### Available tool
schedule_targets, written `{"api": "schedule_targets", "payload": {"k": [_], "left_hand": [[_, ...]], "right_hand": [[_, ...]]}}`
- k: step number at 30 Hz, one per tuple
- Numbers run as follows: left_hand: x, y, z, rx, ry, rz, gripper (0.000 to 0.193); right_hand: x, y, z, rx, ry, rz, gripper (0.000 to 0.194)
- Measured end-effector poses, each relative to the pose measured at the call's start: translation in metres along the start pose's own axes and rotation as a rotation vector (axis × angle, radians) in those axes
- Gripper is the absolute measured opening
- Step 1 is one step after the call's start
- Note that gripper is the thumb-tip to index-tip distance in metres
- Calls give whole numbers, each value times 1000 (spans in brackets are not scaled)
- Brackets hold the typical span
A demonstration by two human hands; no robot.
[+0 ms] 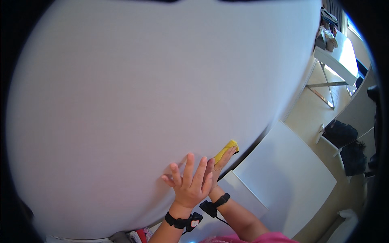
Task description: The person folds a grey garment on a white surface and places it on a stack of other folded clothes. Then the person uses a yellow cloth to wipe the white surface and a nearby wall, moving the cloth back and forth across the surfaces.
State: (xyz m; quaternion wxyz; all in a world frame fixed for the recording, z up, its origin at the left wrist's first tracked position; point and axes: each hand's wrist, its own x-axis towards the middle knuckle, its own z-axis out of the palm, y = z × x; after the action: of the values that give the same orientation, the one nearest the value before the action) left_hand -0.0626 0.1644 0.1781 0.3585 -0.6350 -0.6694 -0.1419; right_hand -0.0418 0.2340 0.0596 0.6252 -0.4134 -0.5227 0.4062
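My right hand (224,162) presses a folded yellow cloth (225,151) flat against a smooth pale wall (136,91), low and to the right. Beside it, overlapping part of its thumb side in the view, my left hand (192,185) is raised with its fingers spread and nothing in it. The left fingertips are at or very near the wall; contact cannot be told for certain. Each wrist carries a black strap with a small black box and a cable.
A white cabinet or table top (288,170) stands along the wall to the right. Farther off are a white desk (337,54) with metal legs, loaded with objects, and dark chairs (349,145). Folded textiles (139,235) lie at the bottom.
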Motion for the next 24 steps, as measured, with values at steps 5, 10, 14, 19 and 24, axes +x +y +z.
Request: {"api": "schedule_targets", "payload": {"k": [5,10,14,19,24], "left_hand": [[51,-4,-14,-20,12,-20,51],[88,-11,-9,-138,-7,-35,58],[114,-15,-10,-195,-45,-83,64],[151,-28,-19,-220,60,-78,66],[178,-46,-46,-87,130,-34,75]], "right_hand": [[58,-66,12,-76,68,-340,72],[102,-105,24,-117,115,-544,67],[132,-129,33,-160,79,-638,64],[174,-155,43,-171,59,-747,60],[204,-192,54,-163,104,-821,44]]}}
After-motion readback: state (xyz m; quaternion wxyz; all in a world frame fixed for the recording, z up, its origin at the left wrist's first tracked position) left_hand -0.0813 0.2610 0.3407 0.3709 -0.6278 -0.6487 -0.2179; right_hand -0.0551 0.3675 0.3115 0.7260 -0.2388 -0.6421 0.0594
